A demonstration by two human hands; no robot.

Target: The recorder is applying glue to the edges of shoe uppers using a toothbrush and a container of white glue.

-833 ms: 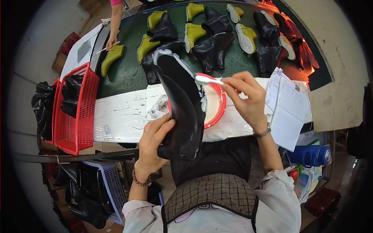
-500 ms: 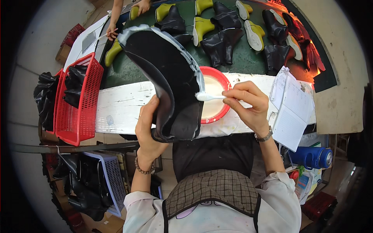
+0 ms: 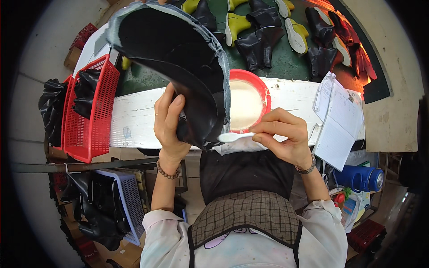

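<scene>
A black boot upper (image 3: 167, 49) is raised over the bench, its hollow inside facing up. Whitish paste coats its curved outer edge. My left hand (image 3: 171, 127) grips the upper from the left near its lower end, fingers wrapped against the folded leather. Pinched between the thumb and fingers of my right hand (image 3: 286, 137) is a white toothbrush (image 3: 232, 137). Its head lies at the right edge of the upper's lower end; the bristles cannot be made out. Just behind it is a red bowl (image 3: 267, 96) of cream-coloured paste (image 3: 245, 105), partly covered by the upper.
The bowl stands on a white board (image 3: 290, 91). Beyond, a green work surface (image 3: 152, 79) carries black uppers and yellow-green boot forms. Red basket (image 3: 96, 116) at left, purple basket (image 3: 127, 203) below it. An open notebook (image 3: 337, 123) and blue flask (image 3: 359, 178) are at right.
The toothbrush has moved down along the upper's right edge toward its lower end. The upper has shifted up and left, now hiding most of the other person's hands.
</scene>
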